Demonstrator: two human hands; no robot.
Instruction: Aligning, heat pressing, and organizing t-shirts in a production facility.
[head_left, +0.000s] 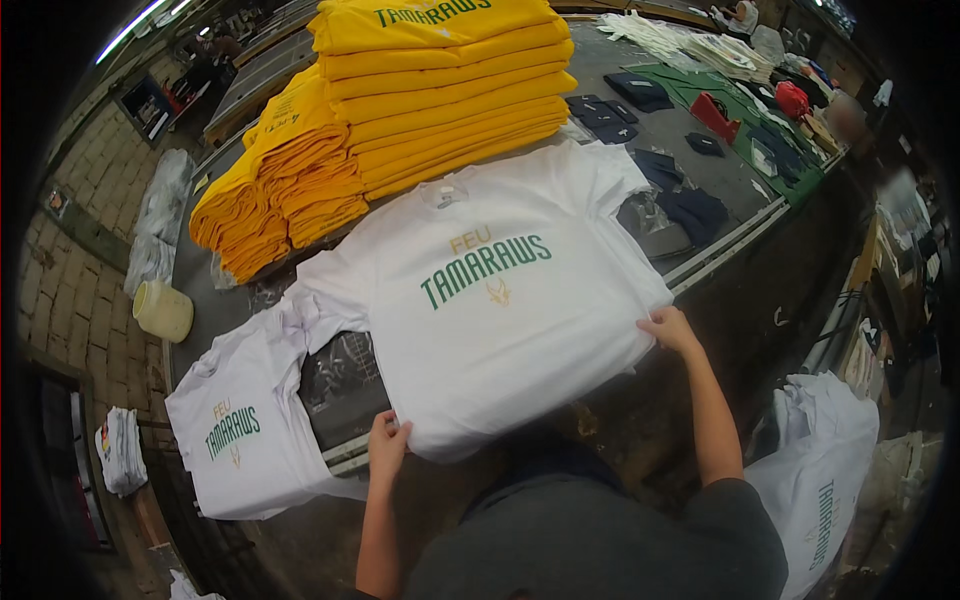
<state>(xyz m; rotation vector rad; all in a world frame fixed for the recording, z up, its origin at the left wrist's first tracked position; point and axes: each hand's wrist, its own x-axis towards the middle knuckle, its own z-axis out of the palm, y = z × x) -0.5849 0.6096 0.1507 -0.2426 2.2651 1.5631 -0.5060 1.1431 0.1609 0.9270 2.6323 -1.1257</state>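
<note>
A white T-shirt (530, 350) held by its lower edge at the table (668, 128)
The left hand (387, 437) has its grip pinched on the lower left corner, and the right hand (671, 328) has its grip pinched on the lower right; the shirt lies printed side up, its collar near the tall stack of yellow shirts (450, 115) and its lower part over the table's near edge, while a second white shirt (240, 375) lies just to the left, near a pale yellow tub (163, 311)

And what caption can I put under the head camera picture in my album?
Left hand and right hand hold a white T-shirt near its lower corners, before stacked yellow garments.
</note>
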